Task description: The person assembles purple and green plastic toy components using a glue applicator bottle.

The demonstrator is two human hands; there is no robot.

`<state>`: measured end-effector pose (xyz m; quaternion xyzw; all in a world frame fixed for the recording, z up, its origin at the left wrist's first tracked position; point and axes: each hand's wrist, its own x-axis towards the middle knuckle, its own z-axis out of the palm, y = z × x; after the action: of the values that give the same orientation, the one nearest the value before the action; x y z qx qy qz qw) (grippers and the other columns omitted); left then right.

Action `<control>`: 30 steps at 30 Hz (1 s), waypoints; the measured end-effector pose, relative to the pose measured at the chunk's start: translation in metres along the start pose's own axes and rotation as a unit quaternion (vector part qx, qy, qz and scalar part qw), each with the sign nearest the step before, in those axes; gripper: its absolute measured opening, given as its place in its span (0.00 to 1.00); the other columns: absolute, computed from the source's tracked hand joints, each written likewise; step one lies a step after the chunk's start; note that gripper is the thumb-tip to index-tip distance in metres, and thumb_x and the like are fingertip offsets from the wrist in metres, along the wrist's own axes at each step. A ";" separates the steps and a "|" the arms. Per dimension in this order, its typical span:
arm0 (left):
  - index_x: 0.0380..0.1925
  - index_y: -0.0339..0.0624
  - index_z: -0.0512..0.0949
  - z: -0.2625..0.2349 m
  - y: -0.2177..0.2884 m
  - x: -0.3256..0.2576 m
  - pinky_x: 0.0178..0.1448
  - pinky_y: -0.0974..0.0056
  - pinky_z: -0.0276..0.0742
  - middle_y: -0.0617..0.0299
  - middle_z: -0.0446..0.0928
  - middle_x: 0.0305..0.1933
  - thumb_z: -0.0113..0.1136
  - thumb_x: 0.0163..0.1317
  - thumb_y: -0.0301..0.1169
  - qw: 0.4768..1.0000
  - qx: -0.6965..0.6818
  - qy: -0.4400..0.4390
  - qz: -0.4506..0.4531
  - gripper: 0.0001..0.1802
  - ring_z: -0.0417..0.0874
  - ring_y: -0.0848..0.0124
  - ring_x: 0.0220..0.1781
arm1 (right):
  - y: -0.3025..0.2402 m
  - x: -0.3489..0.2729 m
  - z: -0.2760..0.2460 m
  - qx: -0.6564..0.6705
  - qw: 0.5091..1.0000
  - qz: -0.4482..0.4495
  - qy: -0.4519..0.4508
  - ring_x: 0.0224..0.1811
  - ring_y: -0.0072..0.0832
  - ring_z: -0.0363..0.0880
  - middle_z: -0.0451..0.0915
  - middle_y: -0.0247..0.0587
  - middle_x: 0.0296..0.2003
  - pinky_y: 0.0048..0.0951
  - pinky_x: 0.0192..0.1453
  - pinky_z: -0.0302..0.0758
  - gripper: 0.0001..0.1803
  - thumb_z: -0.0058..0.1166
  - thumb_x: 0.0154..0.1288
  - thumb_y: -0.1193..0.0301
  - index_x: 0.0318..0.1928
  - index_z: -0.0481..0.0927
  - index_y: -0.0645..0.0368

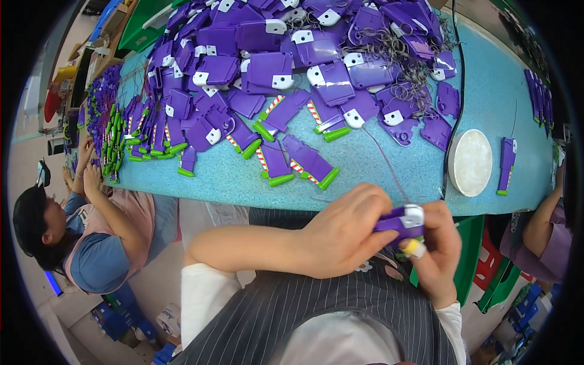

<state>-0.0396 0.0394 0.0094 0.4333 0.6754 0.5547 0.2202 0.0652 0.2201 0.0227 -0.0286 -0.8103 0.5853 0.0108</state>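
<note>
Fingers of both hands close on one small purple plastic piece (398, 220) with a white tab, held in front of the striped apron, just this side of the table edge. The left hand (344, 231) pinches it from the left with thumb and curled fingers; the right hand (437, 243) wraps it from the right, index finger lying along its top. Most of the piece is hidden between the fingertips, so its full shape cannot be made out. A yellow bit (412, 246) shows under the right fingers (whether it is a finger cover or part of the piece is unclear). A thin dark cord (389, 165) rises from the piece away from the fingers onto the turquoise table (377, 176).

Beyond the fingers lies a big heap of purple pieces (286, 67) with white tabs, some with green ends and red-and-white striped bands; the nearest of them (310, 163) sit just past the table edge. Beyond and right of the right fingers rests a round white dish (470, 162), and further right a single purple piece (506, 165).

Both forearms come in from below, the left one bare, bent across the body, the right wrist in a white cuff. Far left of the fingers another person (91, 237) sits at the table, partly cut by the dark rim; at the far right another person's arm in a purple sleeve (541, 240) is cut off too.
</note>
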 end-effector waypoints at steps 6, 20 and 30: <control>0.34 0.34 0.65 -0.001 0.011 0.018 0.33 0.53 0.66 0.49 0.68 0.28 0.55 0.59 0.29 0.999 -0.024 0.044 0.012 0.12 0.71 0.50 0.29 | -0.012 0.000 0.000 0.230 0.964 0.061 0.120 0.34 0.24 0.76 0.78 0.40 0.37 0.23 0.39 0.71 0.22 0.63 0.51 0.79 0.47 0.71 0.66; 0.39 0.32 0.66 -0.010 0.009 0.011 0.38 0.53 0.70 0.48 0.70 0.35 0.62 0.54 0.36 0.993 0.105 -0.032 0.033 0.21 0.74 0.51 0.35 | -0.004 -0.004 -0.013 -0.048 0.997 -0.051 0.016 0.34 0.36 0.76 0.75 0.48 0.35 0.32 0.37 0.71 0.13 0.53 0.60 0.75 0.44 0.73 0.67; 0.43 0.30 0.71 -0.079 -0.047 0.066 0.36 0.57 0.76 0.44 0.76 0.39 0.60 0.54 0.29 0.794 0.605 0.038 -0.048 0.18 0.79 0.53 0.36 | 0.083 0.029 -0.184 -0.176 0.903 0.001 0.392 0.45 0.20 0.74 0.77 0.40 0.44 0.20 0.51 0.69 0.20 0.53 0.64 0.75 0.54 0.71 0.70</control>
<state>-0.1514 0.0495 -0.0003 0.4234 0.9011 0.0373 -0.0862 0.0480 0.4228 0.0011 -0.2582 -0.8302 0.3751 0.3215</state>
